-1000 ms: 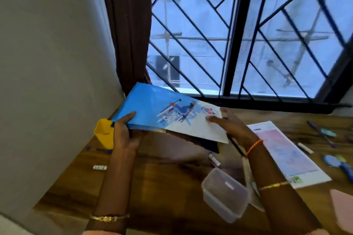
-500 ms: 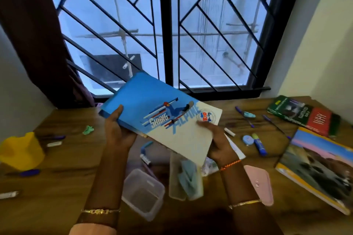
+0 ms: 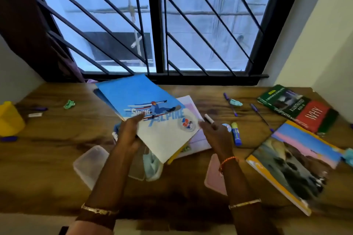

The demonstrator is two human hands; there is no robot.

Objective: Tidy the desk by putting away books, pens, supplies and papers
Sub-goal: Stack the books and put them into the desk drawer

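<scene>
- Head view looks down on a wooden desk (image 3: 47,158) set against a barred window (image 3: 152,25), with both forearms reaching in from below.
- The left hand (image 3: 129,131) grasps the blue and white notebook (image 3: 149,116) by its left edge, thumb on the cover beside the printed skier; the book is tilted, its far corner pointing toward the window.
- The right hand (image 3: 214,133) is just off the notebook's right edge, apart from it. Its fingers are loosely bent around what looks like a small white-tipped marker (image 3: 209,119); motion blur keeps me from telling whether it truly grips it.
- Under the notebook lie a pink sheet of paper (image 3: 198,139) and a yellow-edged item, partly hidden.
- Below the left hand sit a clear plastic box (image 3: 89,164) and a second clear container (image 3: 150,166) with something pale green inside.
- A pink case (image 3: 214,175) lies partly beneath the right wrist.
- Right of the right hand: a glue stick (image 3: 236,133) with a yellow cap, a small round blue item beside it, and two purple pens (image 3: 231,105) farther back.
- At the far right, a green and red book (image 3: 298,108) lies near the wall, and a large landscape-cover book (image 3: 294,164) sits nearer the desk's front edge.
- At the left edge stands a yellow holder (image 3: 9,118), with a purple pen, a white eraser-like piece and a green crumpled scrap (image 3: 69,104) near it.
</scene>
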